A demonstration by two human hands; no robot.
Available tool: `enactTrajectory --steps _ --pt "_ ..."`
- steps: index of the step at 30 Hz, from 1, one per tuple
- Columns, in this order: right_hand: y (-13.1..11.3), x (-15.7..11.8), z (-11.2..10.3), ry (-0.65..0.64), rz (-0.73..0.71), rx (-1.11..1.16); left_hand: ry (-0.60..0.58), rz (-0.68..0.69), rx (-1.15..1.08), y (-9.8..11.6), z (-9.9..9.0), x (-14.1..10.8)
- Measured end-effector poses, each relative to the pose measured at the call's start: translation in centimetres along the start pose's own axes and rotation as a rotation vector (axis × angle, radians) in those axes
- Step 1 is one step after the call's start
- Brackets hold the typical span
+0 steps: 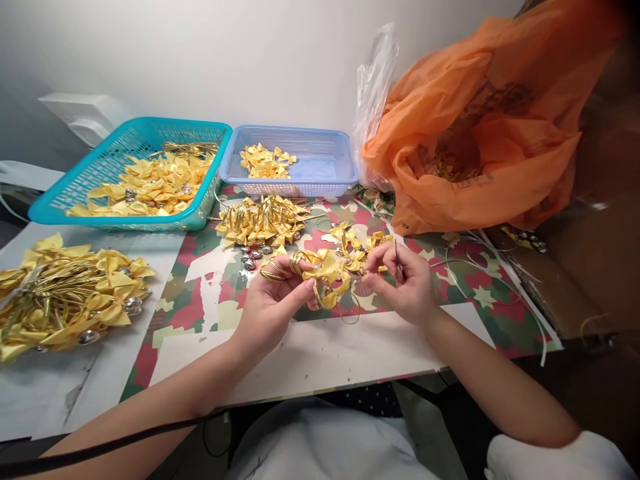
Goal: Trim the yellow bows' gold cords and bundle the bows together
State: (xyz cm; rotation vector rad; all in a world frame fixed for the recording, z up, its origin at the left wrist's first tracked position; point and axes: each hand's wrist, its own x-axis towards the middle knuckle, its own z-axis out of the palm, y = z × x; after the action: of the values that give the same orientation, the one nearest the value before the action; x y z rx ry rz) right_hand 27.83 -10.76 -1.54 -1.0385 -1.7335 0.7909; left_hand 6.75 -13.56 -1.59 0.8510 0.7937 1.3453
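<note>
My left hand (280,300) is closed on a yellow ribbon bow (327,270), pinching it between thumb and fingers. Gold cord (273,270) is looped round those fingers, and a thin loop hangs below the bow. My right hand (407,283) is closed just to the right of the bow, thumb and index finger pressed together. A thin dark tool (399,260) sticks up from its fingers; its exact kind is hard to make out. Behind the hands lie more yellow bows (355,247), a pile of bows with gold cords (265,220) and several silver bells (253,255).
A teal basket (50,212) of bows stands back left, beside a blue basket (325,143) with fewer bows. A big bundle of bows (75,293) lies at the left. An orange plastic bag (525,193) bulges at the right, near loose white strips (543,340).
</note>
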Motion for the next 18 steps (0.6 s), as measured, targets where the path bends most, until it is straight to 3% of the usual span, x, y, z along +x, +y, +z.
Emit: enactTrajectory --steps 4,6,13,18 --pt "-0.8 -0.1 0.6 -0.200 0.044 0.008 0.001 -0.025 0.017 -0.1 0.0 0.1" --pt "-0.9 -0.1 0.9 -0.225 0.092 0.012 0.004 -0.033 0.021 -0.1 0.0 0.1" --pt "-0.9 -0.1 0.2 -0.137 0.250 0.398 0.044 -0.104 0.009 -0.1 0.0 0.4" --pt "-0.8 0.2 -0.7 -0.069 0.151 0.512 0.052 -0.110 0.015 0.1 0.1 0.5"
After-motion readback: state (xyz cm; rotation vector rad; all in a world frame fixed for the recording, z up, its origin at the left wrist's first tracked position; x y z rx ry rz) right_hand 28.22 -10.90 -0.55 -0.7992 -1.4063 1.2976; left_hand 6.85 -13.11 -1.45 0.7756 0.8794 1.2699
